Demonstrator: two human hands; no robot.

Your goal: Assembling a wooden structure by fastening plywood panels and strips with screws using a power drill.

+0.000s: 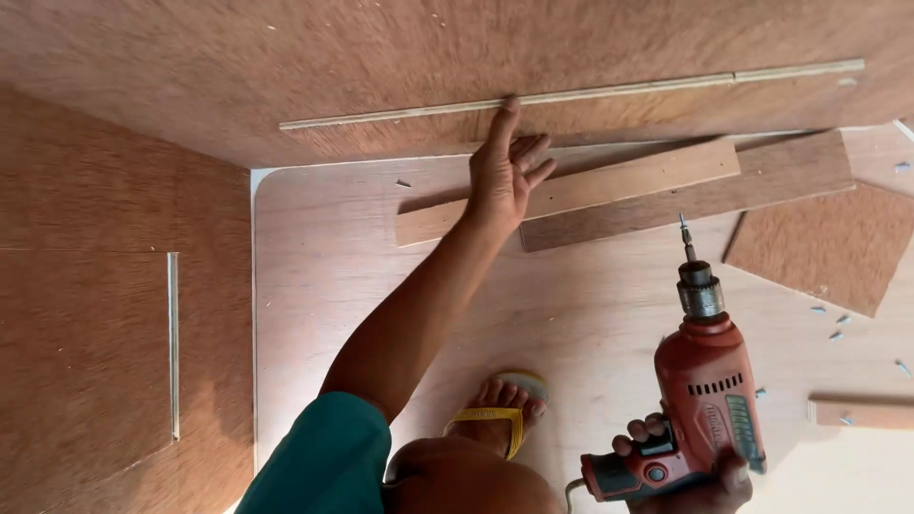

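Against the upright plywood panel (286,57) at the far edge of the floor sheet (324,276), my left hand (506,171) presses a thin wooden strip (571,95) flat, index fingertip on the strip and the other fingers loose and spread, clamping nothing. My right hand (685,476), near the floor sheet's near right corner, has its grip wrapped tight around the handle of the red drill (705,390), bit pointing up and away, well apart from the strip.

Risks as I judge them:
- Only one fingertip pins the strip. It could slide or bow off the panel once the bit pushes on it.
- If the bit lands near that fingertip, a skid off the narrow strip could hit the finger.
- The strip is very thin, so an off-centre hole could split it.
- Loose screws (828,324) lie scattered on the floor sheet by the drill, and my foot in a yellow sandal (500,414) is near. Stepping on one could hurt.
- Wooden boards (628,186) lie just below my left hand and could catch my wrist or the drill on the way over.
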